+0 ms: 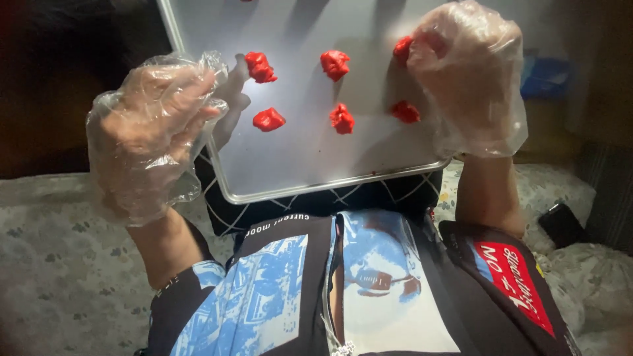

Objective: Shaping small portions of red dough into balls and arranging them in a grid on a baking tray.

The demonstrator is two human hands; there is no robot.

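Over the flat silver metal baking tray [290,165], a small red dough lump [402,49] is pinched in the curled, plastic-gloved right hand [468,72]. Nothing is held by the loosely half-open gloved left hand [148,132] beside the tray's left edge. Five similar red lumps [335,64] are spread across the tray.

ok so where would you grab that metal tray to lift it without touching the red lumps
Probably the metal tray by its raised rim on the two long sides, a hand coming in from each side. The near left edge beside the left hand is bare, and the red lumps sit inward from the rim.
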